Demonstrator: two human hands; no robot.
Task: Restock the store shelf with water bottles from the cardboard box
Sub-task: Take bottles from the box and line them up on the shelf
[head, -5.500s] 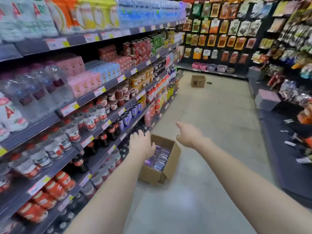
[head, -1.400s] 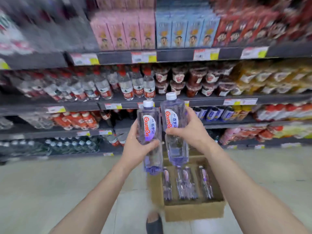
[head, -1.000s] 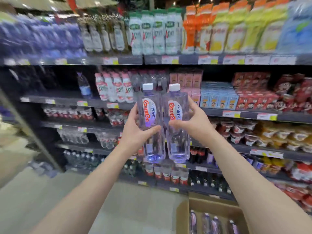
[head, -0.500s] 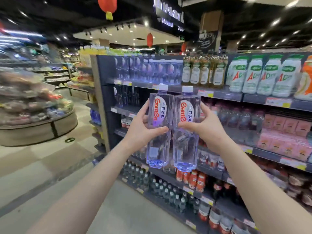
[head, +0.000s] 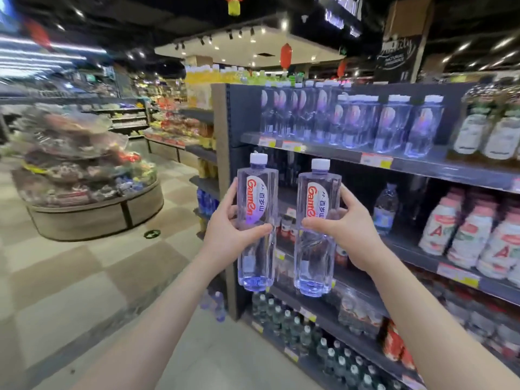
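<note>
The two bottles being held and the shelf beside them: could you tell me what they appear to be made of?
The left bottle and the right bottle: clear glossy plastic, probably; shelves show through them, and highlights glint. Their caps: opaque white plastic, apparently. The shelf: likely dark painted metal, matte, with thin flat edges; not certain.

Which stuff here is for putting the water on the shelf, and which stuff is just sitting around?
For the job: left hand gripping the left water bottle; right hand gripping the right water bottle; top shelf with its matching water bottles.
Just there: round display stand; red lantern; pink-capped drink bottles; small dark bottles on the bottom shelf.
</note>
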